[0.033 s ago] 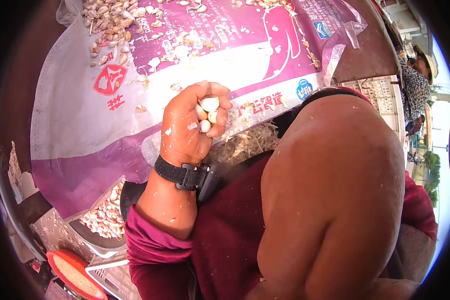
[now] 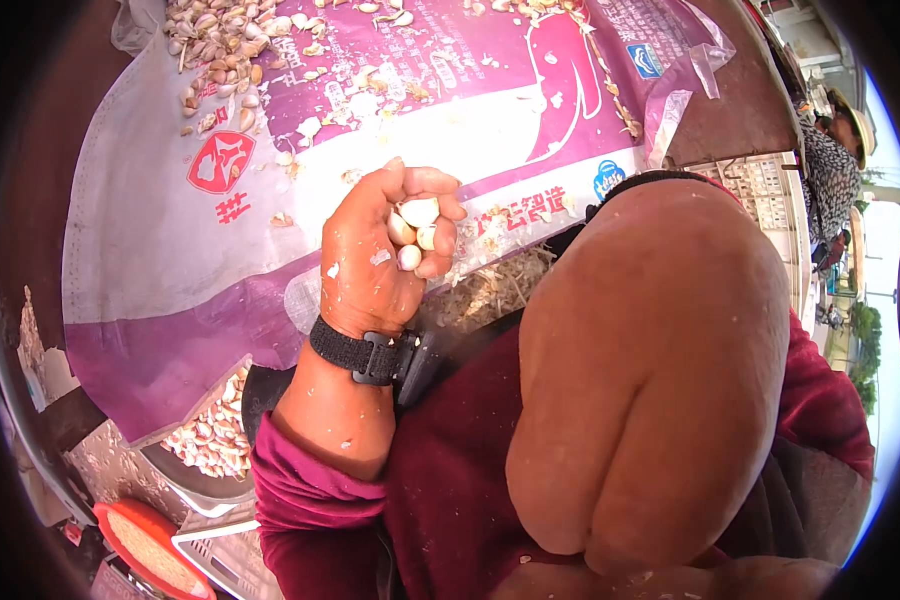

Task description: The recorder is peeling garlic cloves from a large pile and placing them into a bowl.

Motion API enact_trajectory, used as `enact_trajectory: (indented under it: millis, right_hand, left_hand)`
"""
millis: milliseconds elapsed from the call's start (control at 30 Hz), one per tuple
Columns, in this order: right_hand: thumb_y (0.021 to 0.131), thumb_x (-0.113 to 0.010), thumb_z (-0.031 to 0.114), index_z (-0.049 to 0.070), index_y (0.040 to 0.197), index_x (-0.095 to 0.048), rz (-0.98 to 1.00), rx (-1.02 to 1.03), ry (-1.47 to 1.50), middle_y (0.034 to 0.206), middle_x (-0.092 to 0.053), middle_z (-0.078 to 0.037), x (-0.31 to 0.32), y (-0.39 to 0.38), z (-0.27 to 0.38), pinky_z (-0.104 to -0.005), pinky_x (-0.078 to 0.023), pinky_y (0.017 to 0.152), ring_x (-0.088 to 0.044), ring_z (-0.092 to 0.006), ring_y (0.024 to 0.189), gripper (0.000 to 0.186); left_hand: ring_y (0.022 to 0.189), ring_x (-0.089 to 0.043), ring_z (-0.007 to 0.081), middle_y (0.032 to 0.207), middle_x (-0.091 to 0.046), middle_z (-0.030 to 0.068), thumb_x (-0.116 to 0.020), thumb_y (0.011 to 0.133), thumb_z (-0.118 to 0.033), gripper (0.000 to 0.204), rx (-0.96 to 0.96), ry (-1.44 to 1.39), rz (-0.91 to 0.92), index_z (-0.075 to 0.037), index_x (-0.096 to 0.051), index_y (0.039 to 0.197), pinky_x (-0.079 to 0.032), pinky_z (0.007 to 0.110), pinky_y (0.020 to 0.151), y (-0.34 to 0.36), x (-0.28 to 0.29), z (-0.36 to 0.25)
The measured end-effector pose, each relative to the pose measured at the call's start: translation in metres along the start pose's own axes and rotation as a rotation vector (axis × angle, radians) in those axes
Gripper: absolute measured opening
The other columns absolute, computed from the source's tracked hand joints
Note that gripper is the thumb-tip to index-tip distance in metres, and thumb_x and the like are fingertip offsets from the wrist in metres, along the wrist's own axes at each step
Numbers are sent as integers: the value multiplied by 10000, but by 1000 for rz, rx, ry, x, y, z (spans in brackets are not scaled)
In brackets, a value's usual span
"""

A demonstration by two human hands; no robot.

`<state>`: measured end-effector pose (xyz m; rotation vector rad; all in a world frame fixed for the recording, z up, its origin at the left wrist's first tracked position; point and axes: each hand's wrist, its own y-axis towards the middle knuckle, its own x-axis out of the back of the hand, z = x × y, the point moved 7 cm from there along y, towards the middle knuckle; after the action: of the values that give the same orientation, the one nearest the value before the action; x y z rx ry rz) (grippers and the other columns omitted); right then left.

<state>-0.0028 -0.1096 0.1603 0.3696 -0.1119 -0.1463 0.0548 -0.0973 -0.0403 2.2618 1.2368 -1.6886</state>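
Observation:
My left hand [image 2: 405, 235], palm up over the printed plastic sack [image 2: 170, 220], has its fingers curled round several peeled garlic cloves [image 2: 417, 212]. A black strap with a dark device is on that wrist. My right hand [image 2: 640, 370] is very close to the camera at the right, large in the picture, its bent fingers pressed together; anything in them is hidden. A black band shows behind its top edge. Loose garlic cloves [image 2: 220, 60] and papery skins lie on the upper part of the sack.
A dark bowl of cloves [image 2: 210, 435] is at lower left, with a red basin [image 2: 140, 545] and white crate [image 2: 220, 560] below it. Another crate [image 2: 745, 190] stands at the right, where a person in a hat and patterned top [image 2: 828, 180] is in the background.
My right hand has shifted a little to the left, uncovering more maroon fabric at the right. My left hand with the cloves is almost unchanged.

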Motion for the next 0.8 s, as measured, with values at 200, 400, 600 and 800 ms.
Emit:
enact_trajectory:
  millis: [200, 400, 600, 800]
  right_hand:
    - [818, -661, 94, 9, 924, -653, -923, -668, -319, 730, -648, -30, 103, -109, -60, -215, -482, 526, -602, -74, 597, 136]
    - [849, -608, 123, 25, 946, -660, -1017, -902, -839, 689, -637, -62, 189, -139, -123, -252, -481, 524, -589, -100, 563, 147]
    - [735, -586, 55, 17, 816, -681, -473, -988, -1439, 783, -659, -187, 214, -124, -161, -436, -516, 661, -650, -368, 753, 131]
    - [741, -581, 52, 26, 997, -618, -468, -1215, -1391, 898, -653, -203, 197, -125, -160, -452, -499, 733, -626, -382, 865, 260]
  left_hand:
    - [576, -569, 185, 818, -645, 154, -421, 941, -372, 462, -3, -211, 198, 43, -617, 994, -389, 256, 404, -4, -19, -13]
    - [574, -534, 158, 837, -590, 164, -472, 909, -199, 276, -52, -18, 247, 51, -587, 938, -427, 239, 414, 0, -8, -12]
    - [562, -531, 135, 810, -592, 145, -482, 904, -189, 255, -51, 2, 192, 42, -589, 920, -412, 233, 403, 2, -9, -14]
    - [564, -528, 127, 805, -593, 117, -474, 935, -249, 286, -14, 81, 105, 18, -576, 958, -400, 221, 409, 5, 3, -10]
